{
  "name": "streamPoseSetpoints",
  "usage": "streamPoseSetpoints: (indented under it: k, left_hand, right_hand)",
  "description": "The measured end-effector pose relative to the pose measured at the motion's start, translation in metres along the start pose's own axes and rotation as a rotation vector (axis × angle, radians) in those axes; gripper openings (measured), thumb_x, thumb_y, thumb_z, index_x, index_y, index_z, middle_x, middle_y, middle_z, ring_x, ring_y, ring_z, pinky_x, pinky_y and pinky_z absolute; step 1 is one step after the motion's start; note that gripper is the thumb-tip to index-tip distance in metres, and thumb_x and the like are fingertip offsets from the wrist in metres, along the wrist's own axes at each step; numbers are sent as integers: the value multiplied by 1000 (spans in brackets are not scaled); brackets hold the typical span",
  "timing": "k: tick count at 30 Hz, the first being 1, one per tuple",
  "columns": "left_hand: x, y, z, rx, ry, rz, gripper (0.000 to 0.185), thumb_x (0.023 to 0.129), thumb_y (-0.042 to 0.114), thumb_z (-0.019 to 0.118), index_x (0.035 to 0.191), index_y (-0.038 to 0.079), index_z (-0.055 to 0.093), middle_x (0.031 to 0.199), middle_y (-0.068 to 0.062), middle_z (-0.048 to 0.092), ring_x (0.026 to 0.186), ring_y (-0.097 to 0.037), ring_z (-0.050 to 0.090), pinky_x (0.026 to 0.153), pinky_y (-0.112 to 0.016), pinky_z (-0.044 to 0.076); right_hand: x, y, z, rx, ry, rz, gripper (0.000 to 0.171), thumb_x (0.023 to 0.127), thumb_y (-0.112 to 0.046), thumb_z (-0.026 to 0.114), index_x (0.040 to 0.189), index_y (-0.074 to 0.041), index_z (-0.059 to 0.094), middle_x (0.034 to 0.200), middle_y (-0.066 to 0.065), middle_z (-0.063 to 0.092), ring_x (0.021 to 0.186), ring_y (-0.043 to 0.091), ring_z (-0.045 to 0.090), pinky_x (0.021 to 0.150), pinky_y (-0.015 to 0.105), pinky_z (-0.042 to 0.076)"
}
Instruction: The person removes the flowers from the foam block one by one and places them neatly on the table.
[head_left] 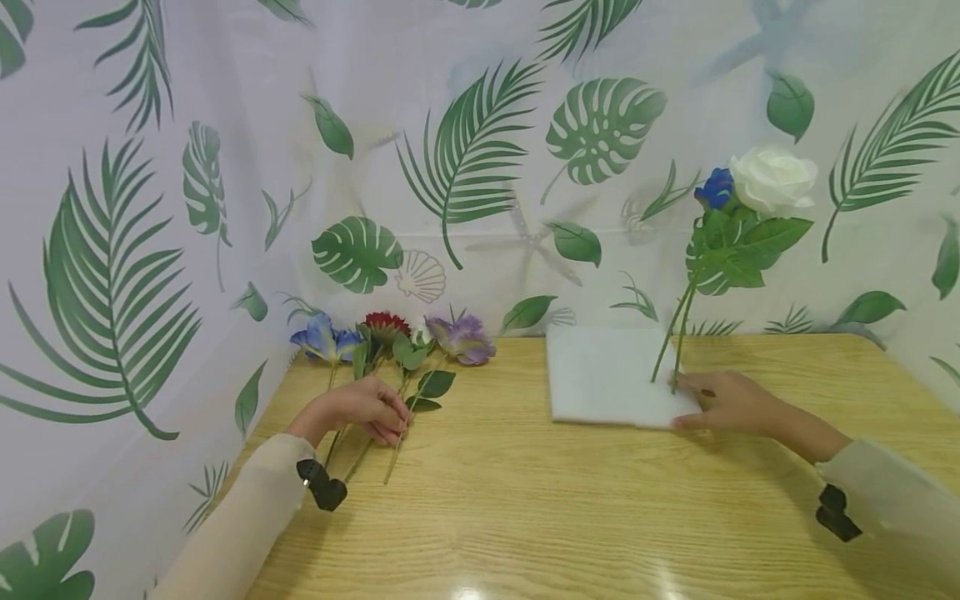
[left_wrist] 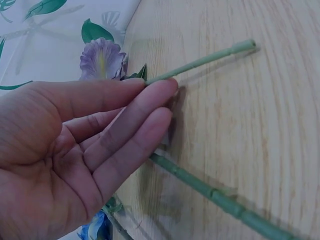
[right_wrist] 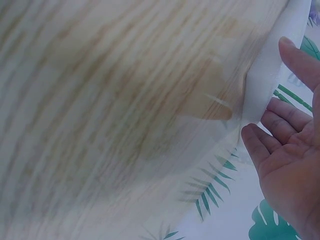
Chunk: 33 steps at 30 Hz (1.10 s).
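Observation:
My left hand [head_left: 369, 412] lies over several artificial flower stems at the table's left, fingers nearly straight. In the left wrist view the left hand [left_wrist: 115, 135] shows an open palm, its fingertips touching a thin green stem [left_wrist: 202, 61]; a thicker stem [left_wrist: 220, 198] lies below. The blooms are blue [head_left: 324, 340], red [head_left: 386, 325] and purple [head_left: 462, 337]. My right hand [head_left: 720, 402] rests flat on the near right corner of a white foam block [head_left: 607, 375]. A white rose [head_left: 772, 179] and a blue rose [head_left: 716, 187] stand stuck in the block. The right wrist view shows relaxed fingers [right_wrist: 285, 150] against the foam's edge [right_wrist: 275, 65].
The wooden table [head_left: 525, 500] is closed in on the left and behind by a leaf-printed curtain [head_left: 465, 150]. The purple bloom [left_wrist: 102, 57] lies close to the curtain. Bare wood stretches between my hands and toward the near edge.

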<state>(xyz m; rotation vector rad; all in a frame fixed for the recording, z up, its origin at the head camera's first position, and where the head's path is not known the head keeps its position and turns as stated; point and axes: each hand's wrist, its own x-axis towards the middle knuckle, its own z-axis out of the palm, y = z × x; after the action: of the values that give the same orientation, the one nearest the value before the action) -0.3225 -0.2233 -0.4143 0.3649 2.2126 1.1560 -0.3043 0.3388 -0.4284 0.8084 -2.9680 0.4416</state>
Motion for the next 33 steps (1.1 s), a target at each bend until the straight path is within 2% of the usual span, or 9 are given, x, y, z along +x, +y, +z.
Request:
streamPoseSetpoints:
  k: [7, 23, 33]
  left_hand:
    - [1, 5, 2, 28, -2, -36, 17, 96, 3, 66, 108, -7, 71, 86, -9, 75, 71, -13, 73, 74, -33, 65]
    - [3, 9, 1, 54, 13, -57, 16, 95, 2, 66, 108, -7, 72, 84, -10, 76, 70, -14, 74, 73, -34, 65]
    - [3, 9, 1, 52, 13, -64, 18, 96, 3, 67, 111, -7, 71, 85, -10, 77, 70, -14, 74, 74, -35, 65]
  right_hand:
    - [0, -2, -1, -15, -1, -8, 76, 81, -45, 84, 133, 7, 63, 131, 30, 64, 109, 39, 70, 88, 52, 59]
    - [0, -2, -1, -15, -6, 10, 77, 80, -45, 84, 134, 7, 62, 133, 29, 63, 115, 44, 66, 94, 56, 56]
    - [-1, -4, -1, -1, -7, 20, 76, 82, -46, 83, 134, 6, 62, 133, 29, 63, 112, 42, 68, 92, 55, 57]
